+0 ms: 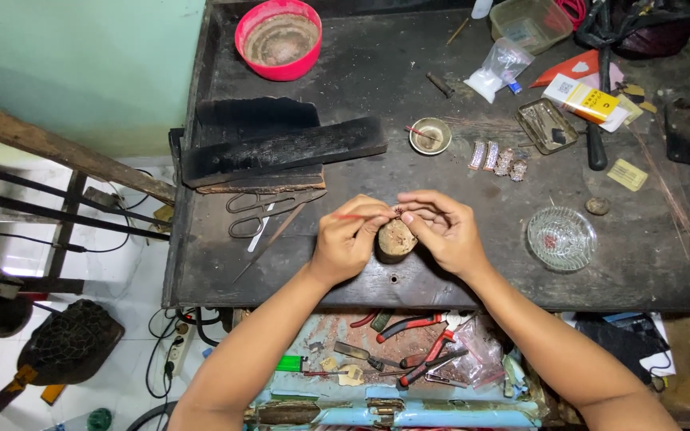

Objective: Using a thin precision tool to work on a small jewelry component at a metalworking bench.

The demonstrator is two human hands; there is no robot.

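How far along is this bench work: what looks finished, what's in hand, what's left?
Looks done: four small sparkling pieces lie in a row on the workbench. In hand: the left hand holds a thin red tool to a tiny piece pinched by the right hand, over a round wooden block. What remains can't be judged.

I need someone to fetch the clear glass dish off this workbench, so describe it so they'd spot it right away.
On the dark workbench, look just right of the right hand, near the front edge. The glass dish sits there alone: round, transparent, ribbed, with small reddish bits inside, unlike the opaque red bowl at the far left.
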